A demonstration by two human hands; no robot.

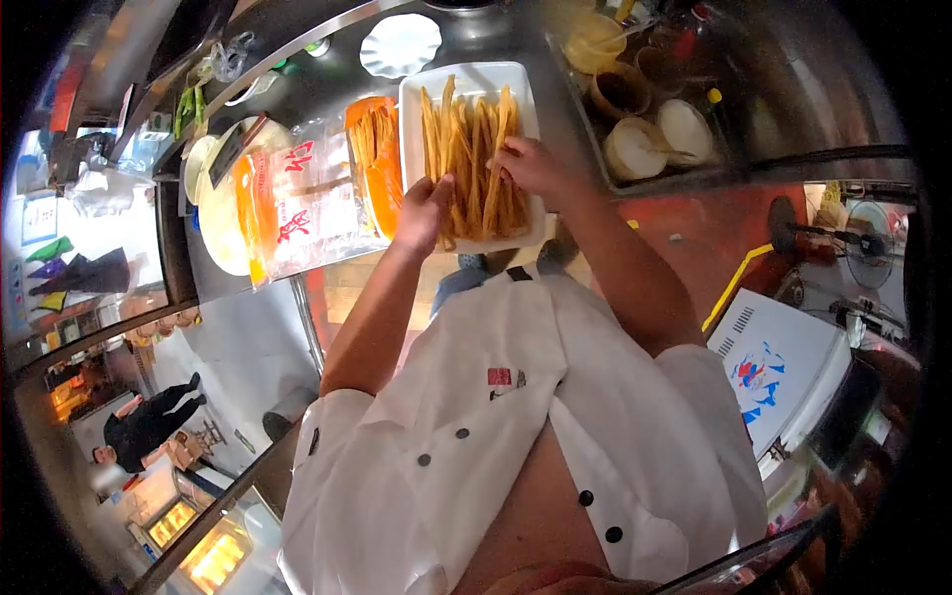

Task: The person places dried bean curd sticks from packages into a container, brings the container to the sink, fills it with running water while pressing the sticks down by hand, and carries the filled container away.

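Long, yellow-brown dried tofu skin sticks [481,129] lie side by side, lengthwise, in a white rectangular tray [529,89] in front of me. My left hand [423,210] is at the tray's near left, thumb and fingers closed on sticks at that side. At the right rim, my right hand [528,167] pinches sticks between thumb and fingers. Left of the tray lies an orange and clear plastic package [384,198] with more sticks showing inside. Beside it is another clear package [297,193] with red lettering and orange edges.
A white scalloped plate [400,46] sits on the steel counter behind the tray. To the right, a recessed tray holds several seasoning containers [635,149] with spoons. A round pale board [223,233] lies under the packages. A person [149,426] in dark clothes stands far left.
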